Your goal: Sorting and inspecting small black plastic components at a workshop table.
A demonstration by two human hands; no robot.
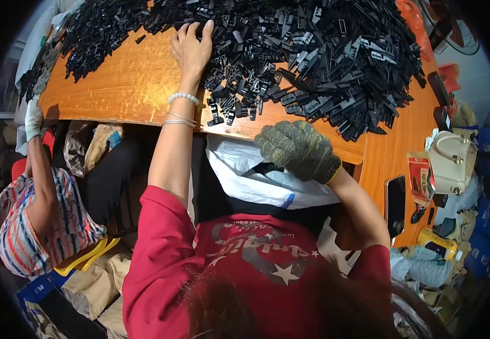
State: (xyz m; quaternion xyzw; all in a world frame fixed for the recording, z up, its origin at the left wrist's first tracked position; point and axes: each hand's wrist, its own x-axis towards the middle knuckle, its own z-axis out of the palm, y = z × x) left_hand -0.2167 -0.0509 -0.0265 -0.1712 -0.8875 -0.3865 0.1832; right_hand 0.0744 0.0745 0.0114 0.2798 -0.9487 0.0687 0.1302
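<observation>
My bare left hand (193, 50), with a beaded bracelet at the wrist, reaches across the table. Its fingers are apart and touch the near edge of a big heap of small black plastic parts (313, 62). My right hand (298, 150) wears a dark grey-green knitted glove and sits at the table's front edge, above a white plastic bag (239, 183) on my lap. The gloved fingers curl inward, and whatever they hold is hidden beneath them. Some dark pieces show in the bag's mouth under the glove.
A second heap of black parts (95, 48) covers the far left of the wooden table (126, 85). There, a co-worker's gloved hand (33, 116) rests by the edge. To the right lie a phone (395, 206), a red packet (419, 176) and a cream handbag (451, 162).
</observation>
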